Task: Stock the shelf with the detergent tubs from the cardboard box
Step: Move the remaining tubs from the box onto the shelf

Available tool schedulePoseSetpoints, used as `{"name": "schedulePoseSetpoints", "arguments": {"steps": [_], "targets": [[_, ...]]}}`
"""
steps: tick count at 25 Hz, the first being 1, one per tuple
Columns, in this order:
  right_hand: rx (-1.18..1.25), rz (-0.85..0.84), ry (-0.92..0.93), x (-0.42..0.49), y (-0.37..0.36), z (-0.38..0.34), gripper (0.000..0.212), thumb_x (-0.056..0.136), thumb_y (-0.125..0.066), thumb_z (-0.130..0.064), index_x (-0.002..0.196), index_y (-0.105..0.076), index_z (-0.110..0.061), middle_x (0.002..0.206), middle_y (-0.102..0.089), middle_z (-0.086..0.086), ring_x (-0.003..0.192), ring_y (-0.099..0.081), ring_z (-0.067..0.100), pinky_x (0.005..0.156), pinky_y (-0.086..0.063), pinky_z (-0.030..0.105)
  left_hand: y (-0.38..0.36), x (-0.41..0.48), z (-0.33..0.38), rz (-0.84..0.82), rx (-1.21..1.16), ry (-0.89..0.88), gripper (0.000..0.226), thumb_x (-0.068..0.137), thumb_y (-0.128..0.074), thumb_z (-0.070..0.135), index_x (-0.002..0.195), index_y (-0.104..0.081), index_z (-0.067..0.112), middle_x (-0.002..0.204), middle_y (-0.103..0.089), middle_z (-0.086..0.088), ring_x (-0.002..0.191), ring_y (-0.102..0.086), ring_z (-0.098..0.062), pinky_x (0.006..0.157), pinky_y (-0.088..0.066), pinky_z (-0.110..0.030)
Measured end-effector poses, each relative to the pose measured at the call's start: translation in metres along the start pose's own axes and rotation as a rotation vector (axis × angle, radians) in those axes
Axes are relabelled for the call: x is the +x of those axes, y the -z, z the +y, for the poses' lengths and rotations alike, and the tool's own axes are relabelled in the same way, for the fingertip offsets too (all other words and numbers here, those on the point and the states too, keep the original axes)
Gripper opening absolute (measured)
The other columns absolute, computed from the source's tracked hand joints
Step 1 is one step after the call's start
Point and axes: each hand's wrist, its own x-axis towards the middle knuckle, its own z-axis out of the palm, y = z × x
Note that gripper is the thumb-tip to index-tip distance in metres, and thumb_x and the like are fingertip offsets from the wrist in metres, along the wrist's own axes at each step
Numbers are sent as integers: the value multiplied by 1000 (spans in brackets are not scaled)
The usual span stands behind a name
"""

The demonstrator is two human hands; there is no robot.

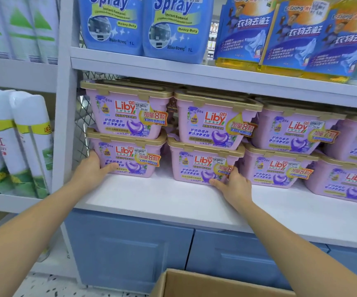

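Two gripped tubs (128, 159), bare shelf (151, 202) in front.

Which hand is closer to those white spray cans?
Left. The left hand holds the end tub beside the spray cans; the right hand holds the next tub, farther right.

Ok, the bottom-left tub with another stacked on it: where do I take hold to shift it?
Take the bottom-left tub low on its two side walls, coming from the front. Its walls taper downward under a wider gold lid, and the upper tub sits on that lid, so the top is blocked. The left hand holds its lower left corner; the right hand holds the neighbouring tub.
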Motion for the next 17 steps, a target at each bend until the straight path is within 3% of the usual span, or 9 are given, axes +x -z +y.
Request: {"name": "schedulePoseSetpoints", "arguments": {"steps": [4,8,14,17], "targets": [[5,-24,-26,13,-3,2,44,80,-65,-46,95,-42,-11,91,-60,3,102,-58,31,87,-36,37,-9,9,7,35,-5,7,55,82,-65,32,126,-45,6,131,-57,-15,117,-55,-37,95,-46,-46],[169,-43,-78,21,-8,1,50,79,-70,-37,109,-47,-5,101,-63,7,100,-60,32,81,-46,37,-16,15,14,56,8,14,55,84,-65,26,128,-41,3,132,-55,-17,118,-53,-38,95,-44,-45],[247,-85,-71,28,-8,5,48,78,-71,-30,112,-48,-4,101,-60,3,92,-56,23,77,-42,29,-20,27,9,41,-17,83,58,83,-65,33,128,-39,6,131,-57,-14,117,-54,-36,95,-46,-48],[238,-61,-69,29,-11,8,52,77,-72,-32,114,-48,-4,113,-64,9,103,-60,29,84,-46,34,-23,32,5,28,-30,93,60,83,-65,34,130,-38,8,133,-56,-13,118,-54,-35,95,-45,-47]]}}
